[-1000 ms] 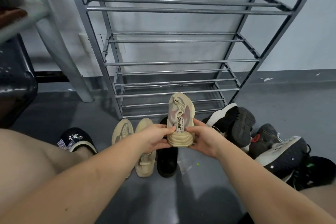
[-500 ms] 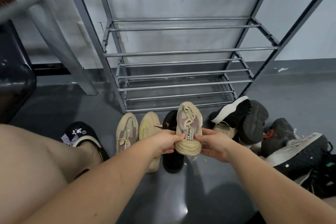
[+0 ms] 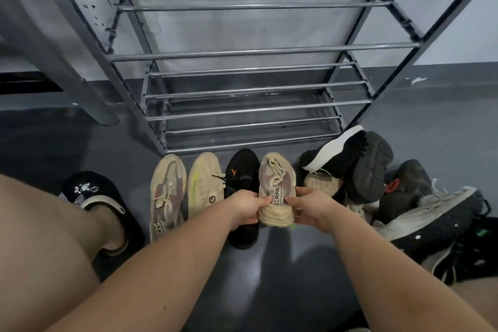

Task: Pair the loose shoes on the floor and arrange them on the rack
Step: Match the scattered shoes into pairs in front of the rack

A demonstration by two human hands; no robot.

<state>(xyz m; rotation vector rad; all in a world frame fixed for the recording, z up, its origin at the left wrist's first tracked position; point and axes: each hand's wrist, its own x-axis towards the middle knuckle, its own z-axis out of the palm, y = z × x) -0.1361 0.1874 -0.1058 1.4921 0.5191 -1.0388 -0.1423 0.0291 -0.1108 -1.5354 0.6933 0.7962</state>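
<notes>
- Rack (image 3: 258, 52): grey metal tube frame against the wall, all visible tiers bare. It fills more of the view than a second ago; its top arch has gone out of frame.
- Heap of shoes at the right: black shoe with white sole (image 3: 334, 152) tipped on its side, dark sole-up shoe (image 3: 370, 167) leaning on it, grey-and-black knit sneaker (image 3: 431, 219) lying across the near edge. Same jumble as before.
- Row on the floor just in front of the rack's bottom rail: tan sneaker with pink patches (image 3: 167, 191), pale tan sneaker (image 3: 204, 183), black sneaker (image 3: 241, 197), side by side with toes toward the rack. Unmoved.
- Black slipper (image 3: 94, 198) on the person's foot, far left.
- Held tan sneaker (image 3: 275, 191): toe toward the rack, now lower, down at the level of the floor row, just right of the black sneaker and overlapping its edge. Whether its sole touches the floor I cannot tell.
- Left hand (image 3: 246, 207): fingers curled round the sneaker's left heel side, as earlier.
- Right hand (image 3: 310, 206): pinching the right heel side, thumb on top.
</notes>
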